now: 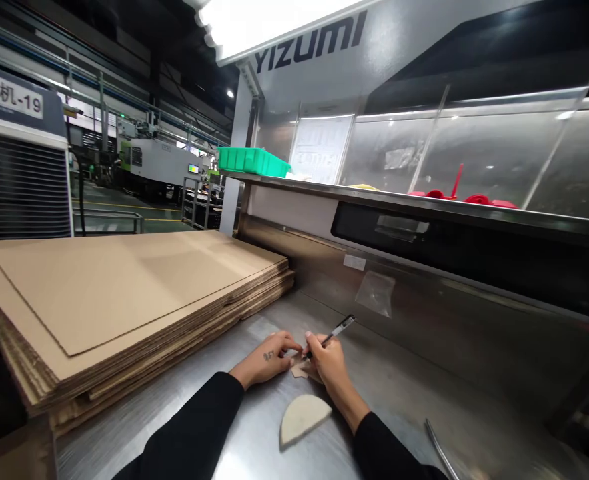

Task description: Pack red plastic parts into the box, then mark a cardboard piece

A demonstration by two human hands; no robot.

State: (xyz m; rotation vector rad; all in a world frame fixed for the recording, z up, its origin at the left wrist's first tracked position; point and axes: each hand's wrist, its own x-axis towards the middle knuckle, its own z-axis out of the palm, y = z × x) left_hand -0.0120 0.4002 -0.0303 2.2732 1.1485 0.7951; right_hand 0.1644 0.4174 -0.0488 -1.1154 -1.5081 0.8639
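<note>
My right hand (pixel 330 361) is closed round a black-and-clear pen (pixel 343 325), its tip pointing down at a small torn piece of brown cardboard (pixel 300 371) on the metal table (pixel 254 427). From the other side, the fingers of my left hand (pixel 268 357) hold that piece down at its left edge; dark marks show on the back of this hand. Part of the piece is hidden by my fingers, and any writing on it is too small to read. Nearer to me, between my forearms, lies a pale half-round pad (pixel 304 419).
A tall stack of flat cardboard sheets (pixel 139 287) fills the left side. Above the table's back runs a shelf (pixel 404 200) with a green bin (pixel 251 161) and red parts (pixel 479 199). A curved metal rod (pixel 440 448) lies at the lower right.
</note>
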